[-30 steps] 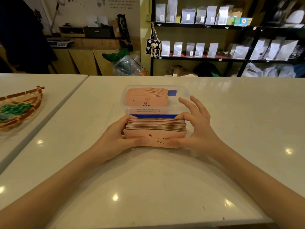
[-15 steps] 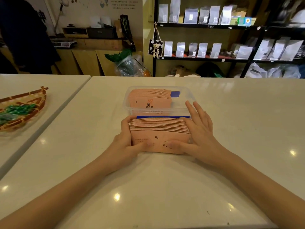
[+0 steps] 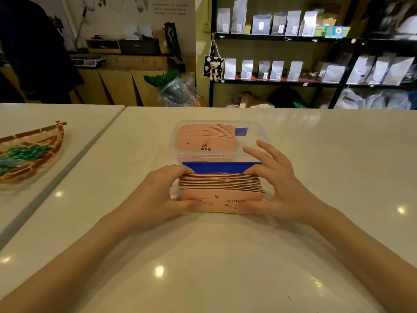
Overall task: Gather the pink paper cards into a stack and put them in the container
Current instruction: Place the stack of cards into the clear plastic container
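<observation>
Our left hand [image 3: 162, 195] and right hand [image 3: 277, 188] squeeze the ends of the stack of pink cards [image 3: 221, 193], which stands on the white table [image 3: 203, 256]. The stack runs long from side to side. The clear container [image 3: 259, 136] sits right behind it, just past our fingers, with more pink cards already inside.

Counter: a glossy white table [image 3: 338, 177] filled the foreground, catching round spots of ceiling light.
Side table: a second white table [image 3: 45, 114] stood just left of it, bearing a woven basket [image 3: 42, 145].
Back right: black shelving [image 3: 282, 37] carried rows of silver pouches [image 3: 261, 23].
Back left: wooden cabinets [image 3: 121, 86] lined a white wall [image 3: 126, 16].
</observation>
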Demonstrator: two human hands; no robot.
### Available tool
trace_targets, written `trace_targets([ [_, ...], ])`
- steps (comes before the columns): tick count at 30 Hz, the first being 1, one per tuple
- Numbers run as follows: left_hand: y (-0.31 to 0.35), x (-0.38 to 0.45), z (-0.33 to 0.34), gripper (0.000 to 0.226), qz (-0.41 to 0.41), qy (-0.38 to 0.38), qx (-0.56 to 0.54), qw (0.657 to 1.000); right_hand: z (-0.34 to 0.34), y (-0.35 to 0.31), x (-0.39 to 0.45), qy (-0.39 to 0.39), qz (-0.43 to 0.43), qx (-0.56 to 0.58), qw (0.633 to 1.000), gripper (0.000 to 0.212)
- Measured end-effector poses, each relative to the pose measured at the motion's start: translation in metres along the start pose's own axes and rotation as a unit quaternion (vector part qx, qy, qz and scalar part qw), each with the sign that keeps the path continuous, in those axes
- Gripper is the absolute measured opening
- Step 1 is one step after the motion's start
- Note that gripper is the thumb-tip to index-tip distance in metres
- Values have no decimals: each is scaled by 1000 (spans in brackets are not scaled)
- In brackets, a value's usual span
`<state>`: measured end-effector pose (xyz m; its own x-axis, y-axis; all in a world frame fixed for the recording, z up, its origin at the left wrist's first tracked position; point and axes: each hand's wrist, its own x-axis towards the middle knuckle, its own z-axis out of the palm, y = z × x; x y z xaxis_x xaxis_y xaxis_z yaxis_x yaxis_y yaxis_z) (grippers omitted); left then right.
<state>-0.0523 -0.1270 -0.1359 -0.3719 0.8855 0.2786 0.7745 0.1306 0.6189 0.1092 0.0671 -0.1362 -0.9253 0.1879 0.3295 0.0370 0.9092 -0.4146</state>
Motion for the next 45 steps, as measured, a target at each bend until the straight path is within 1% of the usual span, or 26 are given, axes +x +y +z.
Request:
trace_targets([
  [3,3,7,-9,37,38,-17,78,996,-6,-4,6,-7,-37,-65,997,52],
  [5,8,14,-19,37,51,-31,109,992,-14,-8,13,-22,-59,-93,994,47],
  [7,13,24,-33,37,65,-28,135,988,-27,-12,22,-25,-67,-97,993,41],
  [9,19,37,-50,36,71,-9,146,987,-42,-16,34,-10,-67,-85,994,41],
  [11,25,51,-69,36,63,12,155,986,-57,-21,50,17,-61,-84,994,47],
  [14,31,73,-94,36,69,40,171,982,-76,-26,76,55,-63,-101,991,49],
  [17,29,92,-107,35,57,43,180,981,-83,-24,97,78,-63,-121,987,51],
  [19,22,102,-107,35,37,35,192,980,-79,-17,108,74,-55,-120,988,45],
  [22,7,113,-99,35,2,11,202,979,-65,-2,120,43,-32,-96,994,41],
  [26,-17,118,-84,36,-33,-50,215,975,-46,16,127,-45,1,-66,997,52],
  [28,-25,120,-77,37,-45,-79,227,970,-40,20,130,-79,12,-73,994,54],
  [34,-37,126,-62,42,-52,-148,242,958,-27,30,133,-150,11,-107,983,50],
  [36,-37,127,-59,42,-55,-163,254,952,-24,31,133,-163,12,-115,980,49],
  [45,-33,130,-53,44,-75,-189,308,929,-23,32,134,-164,21,-126,978,46],
])
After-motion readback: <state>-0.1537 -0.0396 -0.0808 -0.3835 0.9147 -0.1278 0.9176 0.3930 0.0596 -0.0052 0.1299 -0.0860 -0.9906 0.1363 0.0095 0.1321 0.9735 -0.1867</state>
